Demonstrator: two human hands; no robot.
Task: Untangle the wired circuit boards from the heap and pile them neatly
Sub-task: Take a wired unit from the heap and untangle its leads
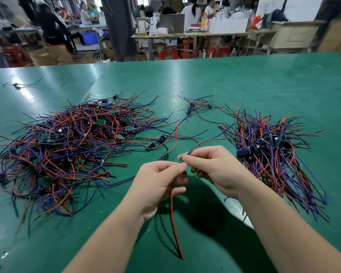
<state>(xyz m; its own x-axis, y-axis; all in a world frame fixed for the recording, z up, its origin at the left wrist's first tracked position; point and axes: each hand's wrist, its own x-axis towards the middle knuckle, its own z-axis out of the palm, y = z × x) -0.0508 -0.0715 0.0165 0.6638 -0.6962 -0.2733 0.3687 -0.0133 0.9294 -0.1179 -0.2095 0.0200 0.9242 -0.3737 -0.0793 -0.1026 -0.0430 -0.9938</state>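
– Grips at lower centre: what are they doing?
– Left grip (158, 182) is pinching a wired board (182, 164), its red wire (175, 223) hanging toward the bottom edge. Right grip (211, 168) is pinching the board's upper wires (200, 143).
– And farther back?
– Tangled heap (71, 146) is sprawling at middle left on the green bench (244, 85). Tidier pile (270, 154) is lying at middle right, and a small cluster (199, 107) is sitting beyond, upper centre.

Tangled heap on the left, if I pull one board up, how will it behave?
Probably floppy: the red wire hanging from the left hand droops limp. It would likely drag neighbours, since wires in the tangled heap cross and loop. Probably light; its boards look small.
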